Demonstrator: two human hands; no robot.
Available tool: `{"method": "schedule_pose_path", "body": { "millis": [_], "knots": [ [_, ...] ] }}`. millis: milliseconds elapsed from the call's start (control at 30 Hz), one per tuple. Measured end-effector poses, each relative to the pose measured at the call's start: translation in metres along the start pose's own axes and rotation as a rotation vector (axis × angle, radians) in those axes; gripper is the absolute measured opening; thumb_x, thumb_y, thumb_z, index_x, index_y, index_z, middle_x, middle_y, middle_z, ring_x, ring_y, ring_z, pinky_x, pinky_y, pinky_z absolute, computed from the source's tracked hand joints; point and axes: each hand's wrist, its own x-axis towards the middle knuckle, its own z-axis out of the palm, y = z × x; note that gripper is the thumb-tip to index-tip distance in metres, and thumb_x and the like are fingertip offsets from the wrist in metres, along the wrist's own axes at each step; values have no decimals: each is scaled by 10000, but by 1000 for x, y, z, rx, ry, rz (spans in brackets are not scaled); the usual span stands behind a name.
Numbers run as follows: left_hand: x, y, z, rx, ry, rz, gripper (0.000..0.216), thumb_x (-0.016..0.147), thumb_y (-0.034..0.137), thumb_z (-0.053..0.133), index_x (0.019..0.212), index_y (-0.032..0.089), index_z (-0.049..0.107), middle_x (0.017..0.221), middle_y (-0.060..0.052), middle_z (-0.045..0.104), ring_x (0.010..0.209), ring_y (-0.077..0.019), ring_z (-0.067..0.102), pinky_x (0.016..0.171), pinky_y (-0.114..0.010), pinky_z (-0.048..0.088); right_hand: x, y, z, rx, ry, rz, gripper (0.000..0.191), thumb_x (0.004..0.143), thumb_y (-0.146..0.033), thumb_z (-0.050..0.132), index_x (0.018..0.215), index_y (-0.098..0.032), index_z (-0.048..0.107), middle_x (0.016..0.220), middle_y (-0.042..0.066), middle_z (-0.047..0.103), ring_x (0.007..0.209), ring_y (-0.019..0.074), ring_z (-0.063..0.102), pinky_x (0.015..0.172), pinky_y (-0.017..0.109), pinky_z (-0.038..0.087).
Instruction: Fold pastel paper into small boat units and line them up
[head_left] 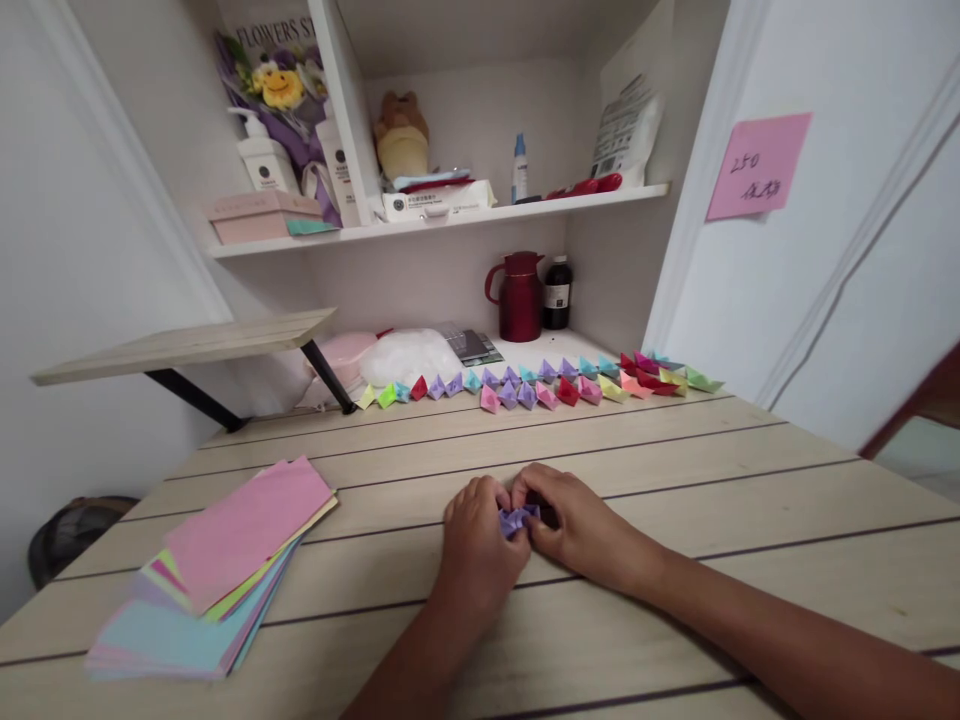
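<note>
My left hand [478, 543] and my right hand [576, 520] meet at the middle of the wooden table [675, 480]. Both are closed around a small folded purple paper piece [517, 520], which shows only between the fingertips. A fanned stack of coloured paper sheets [217, 560], pink on top, lies to the left of my hands. Along the table's far edge stands a row of several small folded paper boats [540, 385] in purple, pink, green, blue and red.
A small raised wooden shelf [187, 345] juts over the table's back left. Behind the boats stand a red kettle [519, 297], a dark bottle [557, 292] and a white plastic bag [409, 358]. A pink sticky note [757, 165] hangs on the right wall.
</note>
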Motion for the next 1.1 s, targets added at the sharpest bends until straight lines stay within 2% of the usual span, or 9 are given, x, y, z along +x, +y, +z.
{"method": "schedule_pose_path", "body": {
  "millis": [333, 567, 933, 1100],
  "knots": [
    [-2, -3, -6, -7, 9, 43, 245, 630, 102, 587, 746, 230, 413, 834, -12, 561, 834, -197, 531, 760, -321, 397, 3, 2, -1, -29, -24, -18, 241, 647, -12, 527, 777, -205, 589, 808, 16, 652, 796, 181, 574, 727, 278, 418],
    [-6, 4, -12, 15, -6, 17, 259, 640, 122, 609, 750, 232, 402, 820, 5, 545, 815, -184, 521, 738, -306, 395, 2, 4, -3, -30, -31, -21, 222, 645, -23, 540, 758, -209, 581, 798, 10, 644, 772, 175, 567, 695, 269, 418],
    [-5, 3, -11, 33, -2, -12, 288, 628, 117, 625, 770, 230, 401, 851, -4, 535, 834, -188, 511, 744, -304, 394, 2, 8, -2, -30, -28, -25, 217, 649, -33, 552, 766, -211, 590, 804, 8, 636, 773, 171, 564, 698, 264, 415],
    [-4, 5, -14, 78, -25, 19, 236, 653, 120, 616, 708, 225, 412, 842, -10, 536, 838, -193, 512, 746, -308, 399, 2, 8, -2, -38, -23, -32, 227, 651, -26, 547, 776, -209, 596, 814, 12, 639, 793, 175, 571, 710, 269, 415]
  ]
}}
